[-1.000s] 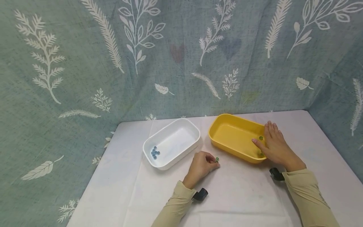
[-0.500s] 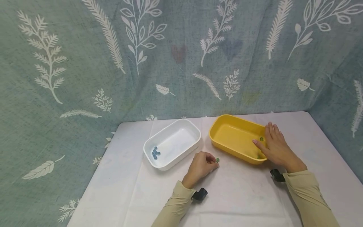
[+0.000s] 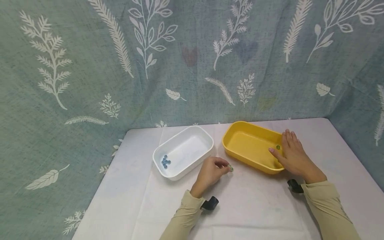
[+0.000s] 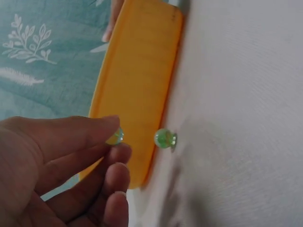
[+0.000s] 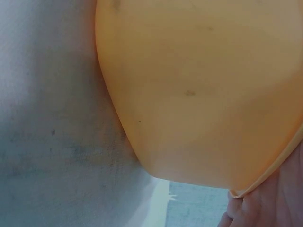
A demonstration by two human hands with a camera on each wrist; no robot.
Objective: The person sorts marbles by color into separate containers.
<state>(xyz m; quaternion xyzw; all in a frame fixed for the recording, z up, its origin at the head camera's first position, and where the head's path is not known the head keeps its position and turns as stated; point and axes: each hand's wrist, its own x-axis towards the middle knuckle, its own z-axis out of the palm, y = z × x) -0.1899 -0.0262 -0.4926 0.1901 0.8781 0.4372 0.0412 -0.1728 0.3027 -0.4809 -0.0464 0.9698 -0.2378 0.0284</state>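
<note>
My left hand (image 3: 208,174) pinches a small see-through green piece (image 4: 116,137) between thumb and forefinger; the fingertips cover most of it. Just past those fingertips, a second green piece (image 4: 163,138), with a round head and a narrower foot, stands on the table by the yellow tray (image 3: 248,161). My right hand (image 3: 295,160) rests on the right end of that tray, fingers straight along the rim and thumb over the inside. One green piece (image 3: 278,147) shows on the tray floor near the thumb.
To the left stands a white tray (image 3: 192,166) with several small blue pieces (image 3: 165,162) bunched at its near left end. A white cloth covers the table (image 3: 255,203). Behind it hangs a leaf-patterned blue-green curtain (image 3: 186,73).
The left hand has lifted slightly, and its fingertips now hold a green piece just above another on the table. The right hand stays on the yellow tray's rim.
</note>
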